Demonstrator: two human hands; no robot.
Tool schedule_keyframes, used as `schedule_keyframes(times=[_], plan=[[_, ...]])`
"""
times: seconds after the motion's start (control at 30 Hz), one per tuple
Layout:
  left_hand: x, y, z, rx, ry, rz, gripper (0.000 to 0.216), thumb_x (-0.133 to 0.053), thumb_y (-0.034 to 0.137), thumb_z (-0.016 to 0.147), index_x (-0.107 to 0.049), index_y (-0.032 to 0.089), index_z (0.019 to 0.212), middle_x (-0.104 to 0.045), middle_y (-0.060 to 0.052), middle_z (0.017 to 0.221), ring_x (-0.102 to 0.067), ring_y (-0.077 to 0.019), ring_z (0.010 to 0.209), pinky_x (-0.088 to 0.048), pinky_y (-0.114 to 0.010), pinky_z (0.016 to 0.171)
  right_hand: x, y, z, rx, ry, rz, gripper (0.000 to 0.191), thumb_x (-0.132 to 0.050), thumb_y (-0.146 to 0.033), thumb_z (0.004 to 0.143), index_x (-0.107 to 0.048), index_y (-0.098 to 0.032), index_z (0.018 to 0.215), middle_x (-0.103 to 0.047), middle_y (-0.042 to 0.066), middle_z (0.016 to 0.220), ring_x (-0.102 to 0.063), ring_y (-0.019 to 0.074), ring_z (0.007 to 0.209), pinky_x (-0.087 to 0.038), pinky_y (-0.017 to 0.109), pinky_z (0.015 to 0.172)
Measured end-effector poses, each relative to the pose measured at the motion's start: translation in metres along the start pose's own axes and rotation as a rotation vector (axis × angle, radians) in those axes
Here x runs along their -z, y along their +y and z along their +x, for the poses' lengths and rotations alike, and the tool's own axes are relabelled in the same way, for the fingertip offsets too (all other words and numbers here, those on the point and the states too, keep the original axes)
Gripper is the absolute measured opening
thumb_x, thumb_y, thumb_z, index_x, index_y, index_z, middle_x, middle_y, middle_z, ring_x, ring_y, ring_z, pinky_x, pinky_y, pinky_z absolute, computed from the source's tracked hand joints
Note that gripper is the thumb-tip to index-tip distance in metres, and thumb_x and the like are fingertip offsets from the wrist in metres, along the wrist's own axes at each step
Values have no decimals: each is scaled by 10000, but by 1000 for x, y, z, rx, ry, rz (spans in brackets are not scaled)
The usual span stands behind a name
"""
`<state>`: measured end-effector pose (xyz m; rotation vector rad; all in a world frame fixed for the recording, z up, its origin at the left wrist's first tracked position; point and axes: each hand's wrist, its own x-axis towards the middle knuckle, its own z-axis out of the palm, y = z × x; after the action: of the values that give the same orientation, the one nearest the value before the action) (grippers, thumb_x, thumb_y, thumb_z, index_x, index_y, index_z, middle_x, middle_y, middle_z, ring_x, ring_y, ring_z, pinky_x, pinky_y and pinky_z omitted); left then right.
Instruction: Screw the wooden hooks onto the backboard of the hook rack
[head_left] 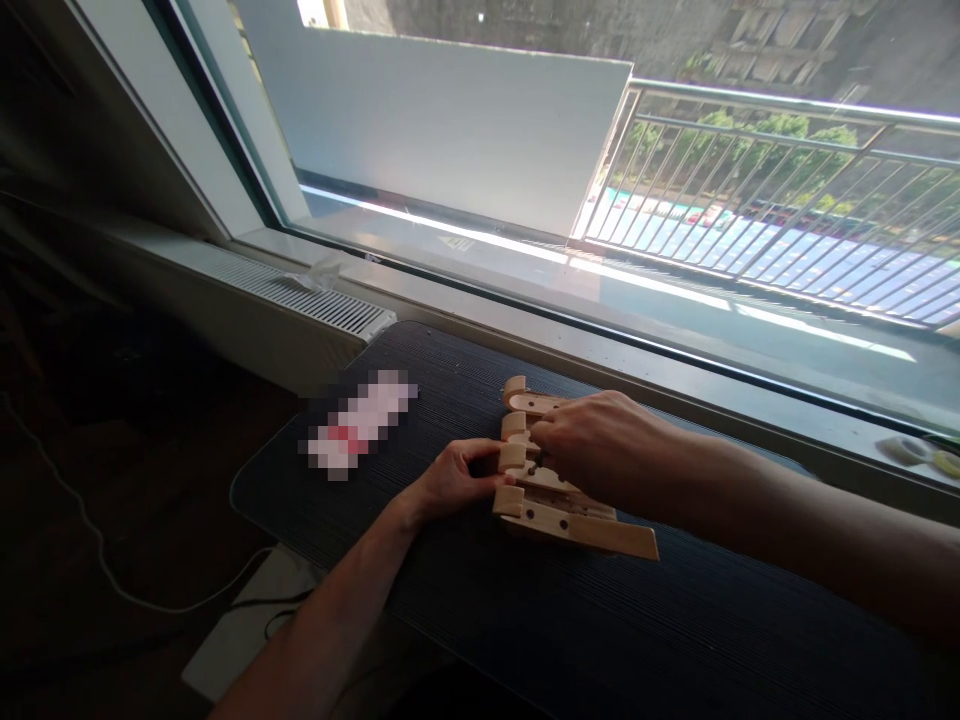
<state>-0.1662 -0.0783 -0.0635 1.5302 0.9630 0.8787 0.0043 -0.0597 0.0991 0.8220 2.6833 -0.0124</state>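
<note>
A light wooden assembly [555, 513] of several parallel slats with rounded, curled ends lies on the dark table [450, 380]. Dark round screw heads or holes dot its slats. My left hand [457, 478] grips the assembly's left edge, thumb and fingers closed around the curled ends. Over the middle slats, my right hand [592, 440] is closed, its fingertips pointing down at the wood. Something small and dark shows just under those fingertips, too hidden to name. Part of the slats is covered by the right hand.
A blurred pink and red item [360, 425] lies on the table's left side. Behind the table run a window sill [480, 335] and a white radiator [330, 300] with clear plastic on it. White tape rolls [904, 452] sit at far right. A cable [97, 550] trails on the left.
</note>
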Motion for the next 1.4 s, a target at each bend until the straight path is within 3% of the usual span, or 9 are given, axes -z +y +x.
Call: schedule_keyframes(times=[0.2,0.33,0.43,0.6,0.73,0.83,1.0,1.23,1.4], plan=[[-1,-2,-1,21,0,9,332,-665,277,765,-662,124,1059,-695,-67,1017,-638,-204,925,-507,-287,805,7,-1,3,-115,-96,-75,260,-453,-247,883,-640,-122,752,-633,86,673,-611,201,566,-336,262,468],[-2,-1,-1,27,1,27,330,-667,281,759,-661,130,1053,-698,-51,1000,-637,-197,912,-515,-280,792,17,0,2,22,-103,-36,114,-552,-184,818,-650,-143,775,-647,80,782,-618,167,646,-341,240,502],[-2,0,0,33,-10,22,321,-664,278,759,-662,129,1044,-698,-49,988,-636,-196,899,-519,-283,783,16,2,2,74,-118,-20,137,-538,-127,830,-639,-134,739,-647,76,761,-609,150,653,-359,240,540],[-1,1,0,26,-9,28,306,-655,279,769,-672,124,1032,-696,-58,975,-634,-199,898,-511,-285,789,0,4,4,-64,-28,-27,195,-473,-160,871,-629,-139,756,-639,63,677,-575,148,533,-277,241,441],[-1,0,0,12,-6,21,321,-662,296,769,-671,128,1042,-691,-63,1001,-631,-198,905,-505,-283,796,0,2,4,-129,4,-58,207,-456,-232,891,-636,-135,859,-654,88,746,-619,178,605,-239,238,425],[-2,-1,0,20,-1,29,332,-663,299,769,-665,131,1055,-692,-56,1004,-630,-196,916,-504,-278,802,10,-1,2,-119,-33,-40,191,-511,-275,868,-635,-134,905,-655,90,770,-628,186,633,-262,242,436],[-2,-2,0,27,-2,48,309,-660,278,770,-667,136,1044,-699,-45,990,-636,-193,896,-513,-275,783,17,1,-1,4,-96,35,120,-522,-137,847,-641,-132,836,-659,109,869,-623,152,704,-310,233,482],[-1,-3,1,20,-13,46,333,-660,286,769,-661,129,1063,-694,-58,1020,-630,-204,943,-499,-277,822,-7,5,-6,-224,39,60,230,-470,-288,903,-615,-157,782,-657,62,739,-617,172,656,-336,237,512],[-2,0,-1,29,8,35,313,-663,275,768,-667,127,1043,-696,-55,997,-635,-194,903,-503,-266,783,6,-2,-5,-167,-32,9,209,-498,-287,877,-634,-145,807,-668,93,781,-624,194,648,-341,244,502]])
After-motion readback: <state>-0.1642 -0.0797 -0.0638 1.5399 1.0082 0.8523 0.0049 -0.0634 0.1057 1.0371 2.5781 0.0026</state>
